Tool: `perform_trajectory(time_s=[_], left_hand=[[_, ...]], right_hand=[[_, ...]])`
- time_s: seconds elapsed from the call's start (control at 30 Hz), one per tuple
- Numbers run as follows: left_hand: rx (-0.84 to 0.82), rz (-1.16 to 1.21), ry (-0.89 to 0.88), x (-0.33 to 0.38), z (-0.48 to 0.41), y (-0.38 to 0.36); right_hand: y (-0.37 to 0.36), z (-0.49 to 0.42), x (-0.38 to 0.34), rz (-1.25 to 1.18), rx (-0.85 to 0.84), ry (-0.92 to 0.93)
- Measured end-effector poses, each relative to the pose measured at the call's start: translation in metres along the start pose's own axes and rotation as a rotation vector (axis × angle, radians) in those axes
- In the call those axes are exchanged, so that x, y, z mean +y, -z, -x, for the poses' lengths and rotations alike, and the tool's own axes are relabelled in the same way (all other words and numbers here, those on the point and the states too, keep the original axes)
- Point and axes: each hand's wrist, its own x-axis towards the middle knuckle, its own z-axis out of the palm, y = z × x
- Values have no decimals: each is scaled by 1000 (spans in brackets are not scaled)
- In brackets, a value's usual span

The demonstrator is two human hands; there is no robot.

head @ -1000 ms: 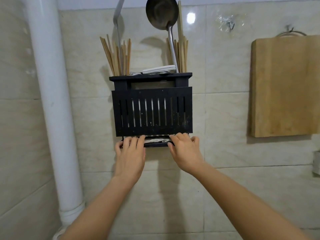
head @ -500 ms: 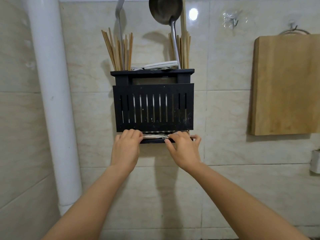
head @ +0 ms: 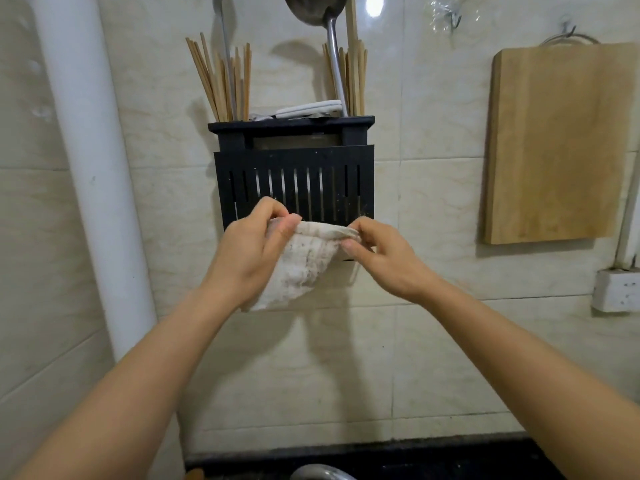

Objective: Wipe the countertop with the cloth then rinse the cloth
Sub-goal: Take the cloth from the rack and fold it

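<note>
— Tiled wall (head: pixel 433 358) behind, white pipe (head: pixel 93 168) left, board (head: pixel 554 143) right, black rack (head: pixel 242 161) between?
— Yes. Stained cloth (head: pixel 304 268) hangs in front of the rack's lower edge; left hand (head: pixel 242 258) and right hand (head: pixel 388 261) each pinch its top edge, slightly apart.

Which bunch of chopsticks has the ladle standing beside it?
The right bunch, at the black holder's right end: the ladle's handle drops in beside it. The left bunch fans out leftward.

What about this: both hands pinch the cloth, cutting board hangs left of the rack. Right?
No: head view shows the cutting board right of the rack. Left hand and right hand do pinch the cloth.
</note>
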Motion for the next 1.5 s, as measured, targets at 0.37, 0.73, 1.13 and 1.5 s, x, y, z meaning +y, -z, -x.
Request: perform_trajectory(time_s=[0.37, 0.73, 1.13, 1.5], left_hand=[[-757, 206, 320, 55, 78, -117], [-876, 98, 130, 243, 196, -257], [-1573, 886, 178, 558, 418, -246], [-2011, 935, 511, 798, 548, -269]], right_hand=[[77, 207, 61, -206, -276, -750], [158, 420, 47, -332, 293, -1264], [286, 729, -101, -927, 1078, -1253], [401, 956, -268, -607, 1601, -1202]])
